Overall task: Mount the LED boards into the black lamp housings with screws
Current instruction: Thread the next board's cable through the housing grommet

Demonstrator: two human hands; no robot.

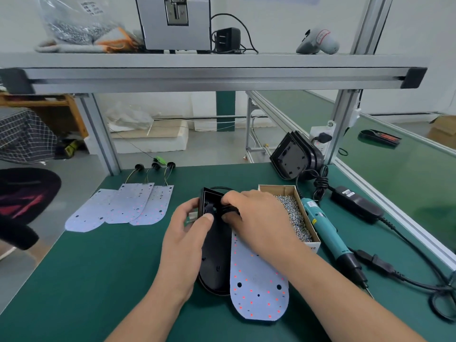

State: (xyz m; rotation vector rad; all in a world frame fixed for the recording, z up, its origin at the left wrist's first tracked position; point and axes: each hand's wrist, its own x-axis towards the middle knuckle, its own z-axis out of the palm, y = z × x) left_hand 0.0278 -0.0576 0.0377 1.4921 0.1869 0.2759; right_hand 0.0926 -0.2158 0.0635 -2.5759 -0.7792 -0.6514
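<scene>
Mat [98, 267] open left of housing [216, 255] — screw box [276, 188], screwdriver [323, 225] block right.

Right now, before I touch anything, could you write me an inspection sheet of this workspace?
Surface: green mat.
Job's things: housing under both hands; board over its right edge; three spare boards fanned left; housing stack back right; screw box; screwdriver.
Clutter: bag, gloves on the shelf.
Grippers: left hand grips the housing; right hand pinches a black part at its top.
Cables: black cable looped at right.
Surroundings: conveyor at right.
</scene>
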